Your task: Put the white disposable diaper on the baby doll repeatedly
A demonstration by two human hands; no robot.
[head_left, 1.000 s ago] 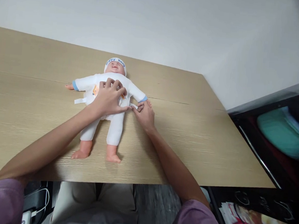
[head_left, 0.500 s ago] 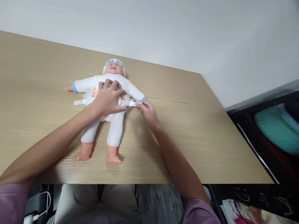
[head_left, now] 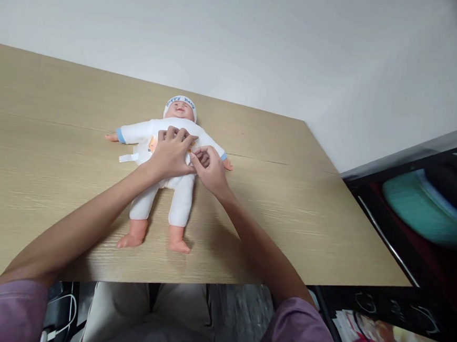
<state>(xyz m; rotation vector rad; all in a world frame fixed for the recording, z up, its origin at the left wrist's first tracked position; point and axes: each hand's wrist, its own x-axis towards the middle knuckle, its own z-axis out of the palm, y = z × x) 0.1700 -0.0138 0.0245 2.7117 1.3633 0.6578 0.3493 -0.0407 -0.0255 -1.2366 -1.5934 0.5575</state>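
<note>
A baby doll (head_left: 182, 199) in a white suit with blue cuffs and a lettered cap lies on its back on the wooden table (head_left: 288, 218). Around its waist is a white diaper, mostly covered by my hands; one of its tabs (head_left: 128, 158) sticks out at the left. My left hand (head_left: 172, 153) rests spread over the doll's belly, fingers apart, pressing the diaper front. Beside it, my right hand (head_left: 209, 167) is pinched at the right side of the waist, closed on the other diaper tab, which its fingers largely hide.
A white wall (head_left: 223, 39) rises behind the table. To the right, a dark shelf holds a green item (head_left: 419, 204). Printed papers (head_left: 381, 341) lie lower right, and a white cable (head_left: 71, 311) hangs below the table edge at lower left.
My right hand has moved left with the diaper tab, from stretched out at the doll's side to the waist beside my left hand. The left hand stays on the belly.
</note>
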